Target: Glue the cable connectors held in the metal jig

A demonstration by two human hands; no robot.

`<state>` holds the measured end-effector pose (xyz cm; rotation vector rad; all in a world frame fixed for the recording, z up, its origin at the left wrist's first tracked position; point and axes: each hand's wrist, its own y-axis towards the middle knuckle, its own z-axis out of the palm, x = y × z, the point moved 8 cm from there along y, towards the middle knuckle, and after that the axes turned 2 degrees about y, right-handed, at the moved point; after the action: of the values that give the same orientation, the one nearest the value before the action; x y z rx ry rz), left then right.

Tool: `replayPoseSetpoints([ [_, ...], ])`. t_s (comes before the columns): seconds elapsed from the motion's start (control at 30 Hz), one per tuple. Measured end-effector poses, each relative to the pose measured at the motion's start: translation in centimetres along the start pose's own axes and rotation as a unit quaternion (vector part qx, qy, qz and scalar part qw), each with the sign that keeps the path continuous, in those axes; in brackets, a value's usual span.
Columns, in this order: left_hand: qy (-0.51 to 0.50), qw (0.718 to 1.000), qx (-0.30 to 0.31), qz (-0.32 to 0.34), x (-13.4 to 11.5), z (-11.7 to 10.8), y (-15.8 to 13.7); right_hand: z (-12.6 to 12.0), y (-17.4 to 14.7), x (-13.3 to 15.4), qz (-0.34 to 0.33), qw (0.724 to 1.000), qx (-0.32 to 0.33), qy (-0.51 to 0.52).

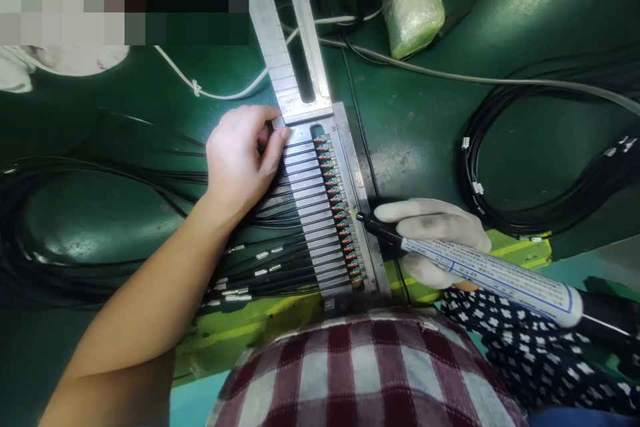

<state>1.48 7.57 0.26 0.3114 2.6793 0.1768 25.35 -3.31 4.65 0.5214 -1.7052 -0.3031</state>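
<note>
My bare left hand is closed at the upper left corner of a flat metal fixture, thumb and forefinger gripping its edge; the other fingers curl out of sight. Thin black cables lie side by side across the fixture. Their stripped ends show small coloured wires at a row of metal connectors along a slot. In a white glove, my right hand holds a marker-like pen with a printed white barrel and black ends. Its dark tip is over the fixture's right rail, close to the connectors.
A slotted metal bar extends from the fixture's far end. Coiled black cables lie left and right on the green table. A plastic-wrapped roll is at the back. A grey cord crosses behind. Patterned cloth shows lower right.
</note>
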Motion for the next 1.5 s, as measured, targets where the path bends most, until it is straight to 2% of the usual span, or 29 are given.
replayPoseSetpoints([
  [0.1, -0.005, 1.0, 0.004, -0.012, 0.23, 0.07, -0.03, -0.21, -0.18, 0.66, -0.035, 0.999, -0.027, 0.01],
  [0.3, -0.003, 1.0, 0.014, -0.014, 0.17, 0.04, -0.01, 0.41, 0.13, 0.11, -0.018, 1.0, 0.001, 0.008],
  [0.5, -0.01, 0.999, 0.022, -0.027, 0.31, 0.1, 0.03, 0.32, 0.05, 0.04, -0.015, 1.0, 0.0, -0.002],
  [0.77, 0.003, 1.0, 0.018, -0.012, 0.12, 0.06, 0.03, 0.33, 0.13, 0.1, -0.014, 0.999, -0.026, 0.027],
  [1.37, -0.012, 1.0, 0.011, -0.021, 0.36, 0.08, -0.02, 0.44, 0.48, 0.26, -0.007, 1.0, 0.0, 0.011],
  [1.5, -0.007, 1.0, 0.015, -0.022, 0.32, 0.1, 0.0, 0.25, 0.31, 0.16, -0.013, 1.0, -0.016, 0.016],
])
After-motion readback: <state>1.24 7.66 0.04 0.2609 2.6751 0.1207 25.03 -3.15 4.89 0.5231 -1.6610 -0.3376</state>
